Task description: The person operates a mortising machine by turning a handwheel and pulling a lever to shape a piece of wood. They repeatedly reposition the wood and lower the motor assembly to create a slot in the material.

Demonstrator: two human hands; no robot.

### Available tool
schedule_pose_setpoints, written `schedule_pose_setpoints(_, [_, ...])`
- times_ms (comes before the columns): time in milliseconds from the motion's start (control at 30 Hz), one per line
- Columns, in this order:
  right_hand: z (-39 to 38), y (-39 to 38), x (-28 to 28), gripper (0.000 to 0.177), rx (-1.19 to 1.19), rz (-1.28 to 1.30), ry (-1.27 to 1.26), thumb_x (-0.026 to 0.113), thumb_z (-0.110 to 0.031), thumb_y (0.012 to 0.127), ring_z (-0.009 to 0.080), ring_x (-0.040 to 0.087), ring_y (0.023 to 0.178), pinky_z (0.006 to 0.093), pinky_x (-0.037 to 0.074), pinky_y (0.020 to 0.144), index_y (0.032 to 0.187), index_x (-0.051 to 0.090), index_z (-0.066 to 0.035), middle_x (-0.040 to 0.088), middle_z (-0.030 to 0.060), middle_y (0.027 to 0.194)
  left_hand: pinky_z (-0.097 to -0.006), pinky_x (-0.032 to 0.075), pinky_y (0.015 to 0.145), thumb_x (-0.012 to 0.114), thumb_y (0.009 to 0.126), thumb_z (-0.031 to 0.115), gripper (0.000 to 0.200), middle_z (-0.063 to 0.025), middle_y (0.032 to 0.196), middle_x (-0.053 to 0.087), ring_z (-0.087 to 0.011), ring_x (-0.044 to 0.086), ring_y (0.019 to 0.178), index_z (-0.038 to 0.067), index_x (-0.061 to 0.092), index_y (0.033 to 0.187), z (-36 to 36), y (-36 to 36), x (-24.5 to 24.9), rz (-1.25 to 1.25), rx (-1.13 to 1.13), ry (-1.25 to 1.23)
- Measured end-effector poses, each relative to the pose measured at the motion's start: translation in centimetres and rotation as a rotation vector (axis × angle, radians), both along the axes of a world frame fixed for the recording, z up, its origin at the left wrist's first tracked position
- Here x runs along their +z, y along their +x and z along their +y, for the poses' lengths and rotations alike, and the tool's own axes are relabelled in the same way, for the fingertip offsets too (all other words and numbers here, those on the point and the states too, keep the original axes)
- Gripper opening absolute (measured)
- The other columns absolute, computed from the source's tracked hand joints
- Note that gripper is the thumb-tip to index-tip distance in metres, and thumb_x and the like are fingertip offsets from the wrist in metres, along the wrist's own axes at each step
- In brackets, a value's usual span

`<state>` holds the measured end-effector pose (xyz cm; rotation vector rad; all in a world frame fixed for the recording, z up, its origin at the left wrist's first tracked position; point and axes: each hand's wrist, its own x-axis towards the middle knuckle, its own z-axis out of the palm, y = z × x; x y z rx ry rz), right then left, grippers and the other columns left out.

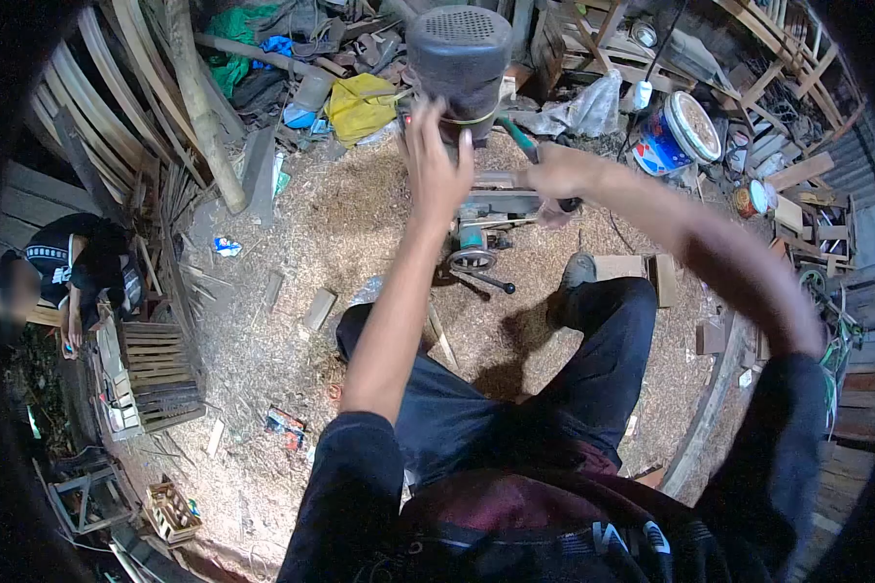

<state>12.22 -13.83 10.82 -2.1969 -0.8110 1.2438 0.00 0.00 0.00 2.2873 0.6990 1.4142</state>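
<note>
A dark cylindrical machine housing with a perforated top stands upright at the top centre, a yellowish band round its lower part. Against its lower left side is my left hand, fingers raised and apart, slightly blurred. To the right, my right hand is closed round a green-and-black handled tool that points up at the housing; motion blurs this hand. Below both hands lies a grey metal bar or bed, and under it a green part with a round handwheel and a black-knobbed lever.
Sawdust covers the floor, with wood blocks on it. Another person sits at the far left beside a slatted crate. A paint bucket stands at the upper right. A yellow bag lies left of the machine.
</note>
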Motion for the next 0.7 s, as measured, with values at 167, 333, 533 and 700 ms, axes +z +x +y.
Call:
schedule_pose_setpoints(167, [1.3,-2.6,1.2,0.03,0.051,-0.251,-0.334,0.051,-0.01,0.09,0.0257,0.066,0.065,0.0401,0.052,0.045,0.11,0.049,0.012,0.06,0.0195,0.077,-0.0527,0.04,0.102,0.061,0.088,0.031,0.049,-0.0246,0.128,0.052,-0.0429,0.047,0.125,0.002,0.049,0.125,-4.0,-5.1,-22.0,0.546,-0.247,-0.32])
schedule_pose_setpoints(333, [1.2,-3.2,-0.7,0.03,-0.002,-0.395,-0.313,0.057,-0.015,0.089,0.0282,0.068,0.067,0.0423,0.053,0.055,0.103,0.056,0.011,0.066,0.0193,0.077,-0.0534,0.045,0.091,0.067,0.084,0.024,0.038,-0.0259,0.115,0.052,-0.0446,0.053,0.105,0.0,0.052,0.11,-6.9,-4.5,-27.4,0.587,-0.258,-0.634])
schedule_pose_setpoints(533, [-3.1,-5.0,-10.3,0.033,-0.171,-0.578,0.01,0.057,-0.029,0.094,0.0401,0.063,0.07,0.0498,0.049,0.063,0.095,0.052,0.004,0.062,0.0245,0.077,-0.0517,0.047,0.088,0.066,0.084,0.018,0.033,-0.0236,0.116,0.052,-0.0435,0.053,0.104,0.0,0.057,0.109,-6.7,-4.3,-28.2,0.557,-0.249,-0.547])
schedule_pose_setpoints(700, [-5.5,-5.6,-17.8,0.029,-0.118,-0.652,0.241,0.05,-0.029,0.101,0.0306,0.058,0.059,0.0465,0.043,0.055,0.103,0.043,-0.001,0.051,0.0162,0.064,-0.0507,0.047,0.089,0.064,0.083,0.014,0.027,-0.0218,0.111,0.054,-0.0418,0.054,0.103,0.0,0.059,0.105,-6.3,-4.1,-26.0,0.613,-0.243,-0.611])
